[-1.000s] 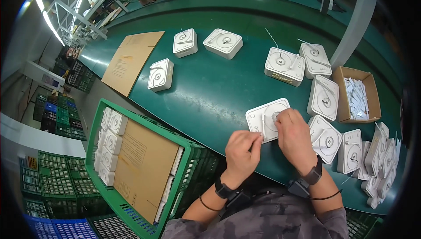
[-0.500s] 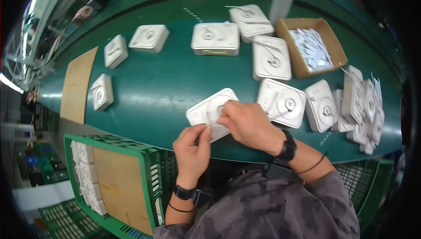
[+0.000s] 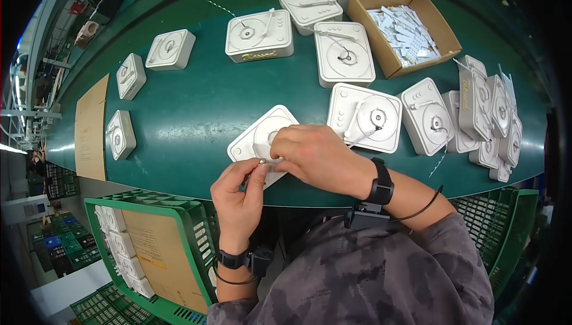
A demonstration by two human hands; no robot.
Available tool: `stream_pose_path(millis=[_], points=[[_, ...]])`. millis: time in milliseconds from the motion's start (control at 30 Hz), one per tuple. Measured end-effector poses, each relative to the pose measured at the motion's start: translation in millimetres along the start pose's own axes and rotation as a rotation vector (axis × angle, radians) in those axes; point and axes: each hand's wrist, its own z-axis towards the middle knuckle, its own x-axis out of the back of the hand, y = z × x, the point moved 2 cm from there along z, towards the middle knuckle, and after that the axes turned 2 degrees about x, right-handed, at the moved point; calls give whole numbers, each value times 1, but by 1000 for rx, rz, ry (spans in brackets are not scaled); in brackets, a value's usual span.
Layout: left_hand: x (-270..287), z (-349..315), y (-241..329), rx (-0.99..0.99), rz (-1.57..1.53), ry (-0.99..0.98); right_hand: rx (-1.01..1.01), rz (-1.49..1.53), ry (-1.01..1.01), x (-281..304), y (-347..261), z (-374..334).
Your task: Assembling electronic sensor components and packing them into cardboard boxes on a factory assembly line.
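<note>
A white, record-player-shaped box [image 3: 244, 147] lies tilted on the green table [image 3: 196, 113], close to the near edge. My left hand [image 3: 237, 200] is closed at its near left corner, thumb and forefinger pinching a tiny light piece too small to name. Over the disc of the same box, my right hand [image 3: 322, 157] is bent with its fingers closed; they hide what they hold, if anything. To the right of that hand lies another white record-player-shaped box [image 3: 364, 116] with a dark wire at its disc centre.
Several similar white boxes [image 3: 259, 36] stand along the back and left. More are piled at the right [image 3: 476, 104]. A cardboard box [image 3: 390, 65] holds white strips. A flat cardboard sheet [image 3: 90, 128] lies at left. Below it stands a green crate [image 3: 193, 235] with white boxes inside.
The whole view has shifted, so the table's things sit farther left and mostly higher. Both hands stay at the same white box, with the left still pinching at its corner.
</note>
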Motion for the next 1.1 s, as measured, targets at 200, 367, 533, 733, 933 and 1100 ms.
stream_pose_path(millis=[200,367,533,733,933,1100], points=[[-6,0,16,-158,118,23,-108,-33,-123,4,-3,11],[-12,5,15,-311,224,71,-120,-194,-307,9,-10,27],[-14,3,18,-362,363,85,-118,-204,-312,9,-14,30],[-9,4,9,-129,228,62,-192,89,-171,7,4,17],[-8,7,9,-119,211,-11,-168,167,-23,5,3,10],[-3,10,13,-64,192,-58,-209,145,-65,4,0,5]])
